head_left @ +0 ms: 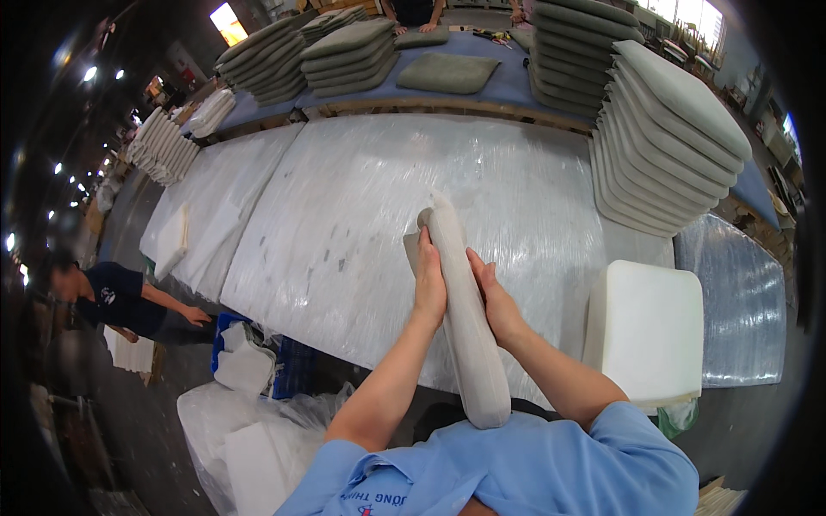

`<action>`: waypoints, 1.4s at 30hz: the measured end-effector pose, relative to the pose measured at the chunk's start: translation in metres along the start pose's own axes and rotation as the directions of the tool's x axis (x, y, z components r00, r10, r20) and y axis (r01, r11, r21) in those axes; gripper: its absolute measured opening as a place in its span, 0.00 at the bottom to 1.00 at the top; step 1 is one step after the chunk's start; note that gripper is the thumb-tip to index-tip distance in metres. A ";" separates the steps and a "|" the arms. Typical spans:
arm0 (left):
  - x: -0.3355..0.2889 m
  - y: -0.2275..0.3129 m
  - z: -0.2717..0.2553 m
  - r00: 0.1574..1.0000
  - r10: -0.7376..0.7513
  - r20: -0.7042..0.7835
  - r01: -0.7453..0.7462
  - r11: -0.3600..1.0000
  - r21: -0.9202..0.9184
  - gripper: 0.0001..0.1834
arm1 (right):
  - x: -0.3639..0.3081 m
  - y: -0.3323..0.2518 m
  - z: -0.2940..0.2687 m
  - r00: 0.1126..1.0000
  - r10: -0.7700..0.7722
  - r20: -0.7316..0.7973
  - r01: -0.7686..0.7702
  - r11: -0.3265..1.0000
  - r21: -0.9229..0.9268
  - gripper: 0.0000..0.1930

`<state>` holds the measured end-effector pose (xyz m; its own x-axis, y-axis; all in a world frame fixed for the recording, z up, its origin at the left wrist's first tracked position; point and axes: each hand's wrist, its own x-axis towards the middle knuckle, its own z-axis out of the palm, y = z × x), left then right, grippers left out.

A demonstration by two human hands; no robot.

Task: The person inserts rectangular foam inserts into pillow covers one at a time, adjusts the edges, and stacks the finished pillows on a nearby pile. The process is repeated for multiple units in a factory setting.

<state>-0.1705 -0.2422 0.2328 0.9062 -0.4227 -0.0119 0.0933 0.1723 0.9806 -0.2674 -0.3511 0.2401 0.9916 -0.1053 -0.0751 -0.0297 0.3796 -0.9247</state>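
Observation:
A light grey, fabric-covered seat cushion [469,335] stands on edge in front of me, seen narrow side up, its near end close to my shirt. My left hand [430,279] presses against its left face, fingers stretched forward along it. On the other face lies my right hand [497,301], thumb up, so the cushion is held between my two palms. A darker grey flap of fabric [413,249] shows beyond my left fingers. Under the cushion is a wide table wrapped in clear plastic film [344,198].
Grey cushions are stacked at the right [671,146] and back left [348,60]. A white foam block [650,331] stands at the near right. Below left are a blue crate [292,365] and plastic-wrapped foam [258,456]. One person [129,297] is at the left, another [417,13] behind the far table.

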 end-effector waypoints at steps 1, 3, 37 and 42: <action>0.000 0.001 0.003 0.999 0.038 0.010 -0.038 0.999 0.020 0.42 | 0.000 0.000 0.000 1.000 0.005 -0.001 -0.005 1.000 0.006 0.42; 0.008 0.007 0.004 0.967 0.245 0.066 -0.253 0.944 0.213 0.39 | 0.002 0.001 -0.001 1.000 -0.006 0.010 0.006 1.000 -0.019 0.42; -0.102 -0.036 -0.030 0.729 0.487 0.482 -0.626 0.758 0.181 0.39 | -0.076 0.039 0.043 0.904 -0.382 -0.192 0.314 0.898 -0.308 0.45; -0.100 -0.040 -0.033 0.737 0.508 0.445 -0.624 0.764 0.162 0.38 | -0.072 0.032 0.047 0.896 -0.425 -0.126 0.308 0.802 -0.511 0.42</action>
<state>-0.2511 -0.1774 0.1880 0.5319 -0.6203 0.5765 -0.5615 0.2513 0.7884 -0.3343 -0.2885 0.2334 0.8856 -0.3716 0.2786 0.2177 -0.1977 -0.9558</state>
